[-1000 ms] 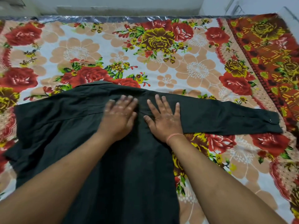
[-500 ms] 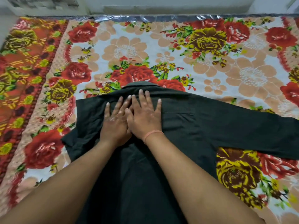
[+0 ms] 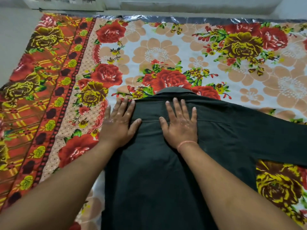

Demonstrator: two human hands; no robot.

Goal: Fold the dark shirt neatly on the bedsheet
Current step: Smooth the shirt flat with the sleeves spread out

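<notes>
The dark shirt (image 3: 166,171) lies back-up on the floral bedsheet (image 3: 157,52), collar at the far end, its right sleeve stretching off to the right. The shirt's left side ends in a straight edge. My left hand (image 3: 118,123) lies flat with fingers spread at that left shoulder edge, partly on the shirt and partly on the sheet. My right hand (image 3: 180,123) presses flat on the upper back below the collar; a pink thread circles its wrist. Neither hand grips the cloth.
The bedsheet has an orange-red patterned border (image 3: 41,97) on the left. A silvery strip (image 3: 182,19) runs along its far edge, with pale floor and wall (image 3: 15,39) beyond.
My hands, side by side on the upper back before, have spread apart; the left one slid to the shirt's left edge. The view has swung left, and the shirt's left side no longer sticks out.
</notes>
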